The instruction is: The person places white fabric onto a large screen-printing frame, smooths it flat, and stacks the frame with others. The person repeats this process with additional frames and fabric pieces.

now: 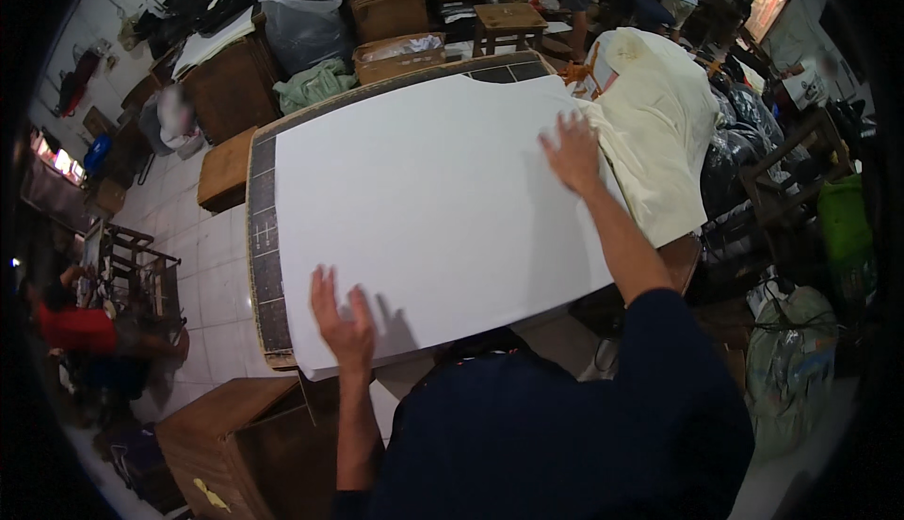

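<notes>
A large white fabric piece point(443, 200) lies spread over a dark board-topped table point(264, 275), its near edge hanging slightly past the table's front. Above the near left corner of the fabric is my left hand point(344, 327), fingers apart and holding nothing; its shadow falls on the cloth beside it. My right hand point(573, 155) is over the fabric's right side, fingers spread and a little blurred, with nothing in it. Whether its fingertips touch the cloth I cannot tell. Just right of that hand, a cream cloth point(659, 115) is heaped and drapes down beside the table.
Cardboard boxes point(231, 87) and a grey plastic bag point(303, 26) stand beyond the table, near a small wooden stool point(508, 23). Black plastic bags point(744, 153) crowd the right. A brown box point(221, 426) sits near left. A person in red point(80, 327) is at far left.
</notes>
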Demonstrator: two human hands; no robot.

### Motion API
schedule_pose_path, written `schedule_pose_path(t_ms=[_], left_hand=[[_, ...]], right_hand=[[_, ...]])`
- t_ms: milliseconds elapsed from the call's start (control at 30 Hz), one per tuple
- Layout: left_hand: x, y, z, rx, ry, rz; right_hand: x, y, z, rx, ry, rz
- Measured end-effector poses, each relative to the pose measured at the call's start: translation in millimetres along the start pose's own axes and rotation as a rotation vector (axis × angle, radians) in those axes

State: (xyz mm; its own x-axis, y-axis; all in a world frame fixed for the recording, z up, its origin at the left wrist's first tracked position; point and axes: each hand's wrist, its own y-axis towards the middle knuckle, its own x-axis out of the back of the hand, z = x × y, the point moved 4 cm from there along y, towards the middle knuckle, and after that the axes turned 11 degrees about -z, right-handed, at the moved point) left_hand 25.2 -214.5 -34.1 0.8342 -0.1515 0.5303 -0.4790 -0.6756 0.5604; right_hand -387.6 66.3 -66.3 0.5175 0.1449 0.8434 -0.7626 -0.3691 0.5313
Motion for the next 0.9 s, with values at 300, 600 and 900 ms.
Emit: schedule_pose_path(t_ms=[300,600,900], left_hand=[[-66,-33,-20,-0.248,0.450,0.409],[-67,-38,-23,-0.174,0.483,0.356],[-89,-120,-86,-0.073,0.611,0.284]], right_hand=[[78,-162,-90,-0.450,0.218,0.190],[53,-165,-111,-0.504,0.706,0.195],[5,-178,-137,-0.526,1.318,0.145]])
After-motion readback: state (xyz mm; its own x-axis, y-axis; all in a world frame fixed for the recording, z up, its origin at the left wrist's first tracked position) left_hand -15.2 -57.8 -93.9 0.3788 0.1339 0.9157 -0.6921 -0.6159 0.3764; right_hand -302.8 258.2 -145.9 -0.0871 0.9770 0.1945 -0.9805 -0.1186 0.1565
